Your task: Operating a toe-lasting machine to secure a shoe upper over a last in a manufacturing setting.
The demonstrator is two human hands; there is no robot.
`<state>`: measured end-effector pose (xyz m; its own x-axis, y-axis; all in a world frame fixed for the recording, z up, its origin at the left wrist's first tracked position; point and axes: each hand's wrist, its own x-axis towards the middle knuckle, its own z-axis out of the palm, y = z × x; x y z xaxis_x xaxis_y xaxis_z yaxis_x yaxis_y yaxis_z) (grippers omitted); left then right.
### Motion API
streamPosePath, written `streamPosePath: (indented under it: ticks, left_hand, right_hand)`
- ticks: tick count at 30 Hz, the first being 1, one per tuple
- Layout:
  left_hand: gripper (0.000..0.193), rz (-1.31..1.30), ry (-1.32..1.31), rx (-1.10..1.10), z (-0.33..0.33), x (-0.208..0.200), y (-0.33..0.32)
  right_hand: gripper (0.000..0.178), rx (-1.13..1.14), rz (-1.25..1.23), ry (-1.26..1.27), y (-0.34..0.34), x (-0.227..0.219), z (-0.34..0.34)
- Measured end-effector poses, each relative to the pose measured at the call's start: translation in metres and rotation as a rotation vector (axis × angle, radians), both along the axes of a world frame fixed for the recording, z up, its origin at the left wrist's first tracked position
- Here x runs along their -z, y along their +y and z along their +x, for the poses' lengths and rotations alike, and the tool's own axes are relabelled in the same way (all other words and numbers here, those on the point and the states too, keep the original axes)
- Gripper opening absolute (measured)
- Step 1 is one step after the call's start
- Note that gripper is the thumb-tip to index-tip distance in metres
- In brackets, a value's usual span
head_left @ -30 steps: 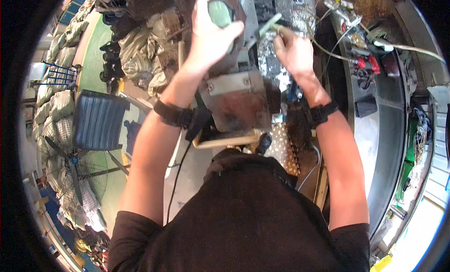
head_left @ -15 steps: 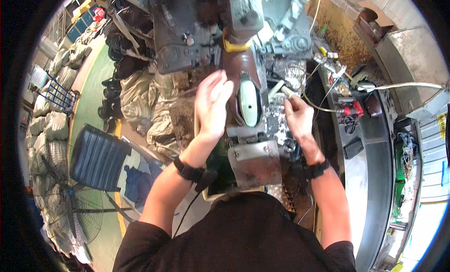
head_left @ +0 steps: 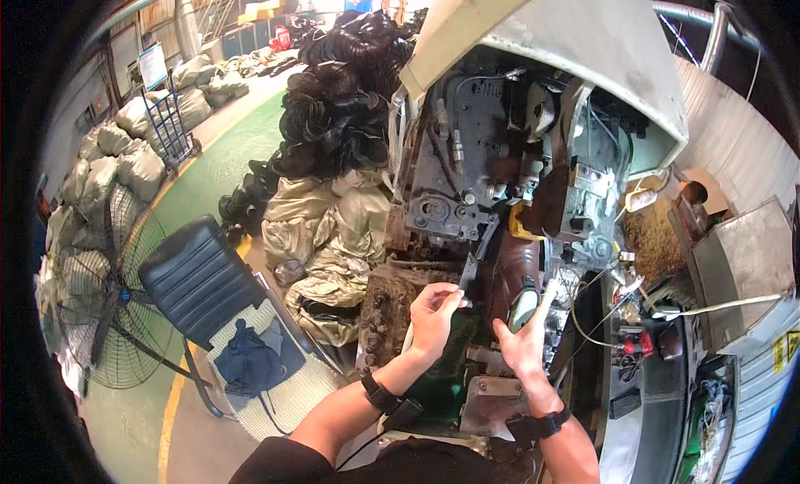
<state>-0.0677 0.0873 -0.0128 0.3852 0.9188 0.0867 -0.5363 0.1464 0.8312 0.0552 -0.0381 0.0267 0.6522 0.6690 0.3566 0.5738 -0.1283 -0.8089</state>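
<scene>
One bare left hand (head_left: 432,321) of yours pinched narrow by a flat dark metal bar (head_left: 472,271), your right hand (head_left: 522,348), its grip unclear from here, beside the smooth pale-green last (head_left: 524,307) inside the glossy brown shoe upper (head_left: 510,263).

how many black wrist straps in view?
2. One left strap on the wrist behind the left hand, one right strap on the wrist behind the right hand. Neither strap is fully visible all round; no others show.
</scene>
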Motion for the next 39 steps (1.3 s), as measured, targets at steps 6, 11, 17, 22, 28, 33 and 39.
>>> streamPosePath:
  ticks: [6,11,17,22,28,33,39]
  left_hand:
    - [0.037,0.123,-0.015,0.056,0.004,-0.021,0.003]
    - [0.062,-0.011,-0.065,0.532,-0.006,-0.130,-0.017]
    - [0.081,0.424,-0.052,0.650,0.000,-0.145,-0.086]
    - [0.051,0.462,-0.010,0.657,0.039,-0.134,-0.146]
    - [0.035,-0.164,0.136,0.906,0.099,-0.105,-0.234]
    - [0.040,-0.386,0.360,1.220,0.164,-0.030,-0.353]
    - [0.051,0.068,0.759,1.642,0.191,0.067,-0.450]
  right_hand:
    - [0.104,-0.093,0.190,0.819,-0.030,-0.050,0.003]
    - [0.110,-0.203,0.083,0.273,-0.128,-0.095,-0.072]
    - [0.119,-0.145,0.112,-0.228,-0.207,-0.027,-0.100]
    - [0.132,-0.011,-0.026,-0.234,-0.267,-0.017,-0.103]
    - [0.148,0.126,0.108,-0.282,-0.369,0.009,-0.089]
    - [0.105,0.701,0.622,0.370,-0.446,-0.002,-0.076]
    - [0.050,1.189,1.187,0.938,-0.676,0.087,-0.045]
